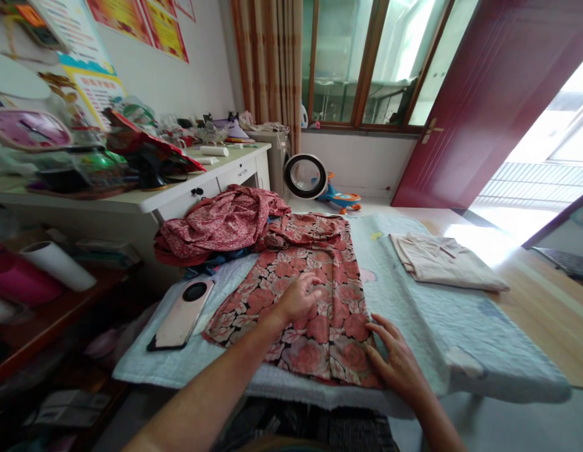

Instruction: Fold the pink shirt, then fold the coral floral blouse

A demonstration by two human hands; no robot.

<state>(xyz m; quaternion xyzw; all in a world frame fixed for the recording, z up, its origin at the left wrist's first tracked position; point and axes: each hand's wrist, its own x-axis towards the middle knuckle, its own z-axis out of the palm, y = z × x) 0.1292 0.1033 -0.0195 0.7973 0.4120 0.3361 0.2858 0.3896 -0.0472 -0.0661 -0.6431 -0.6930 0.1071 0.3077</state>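
A red floral garment (315,276) lies spread flat on a pale blue quilted pad (414,307) that covers a table. My left hand (298,298) rests palm down on the middle of the garment, fingers apart. My right hand (395,358) presses flat on the garment's right edge near its lower corner, fingers spread. Neither hand grips anything.
A heap of red patterned clothes (220,223) sits at the pad's far left. A phone (181,314) lies left of the garment. A folded beige garment (445,260) rests at the right. A cluttered white desk (145,198) stands left; a fan (305,177) and a dark red door (489,94) behind.
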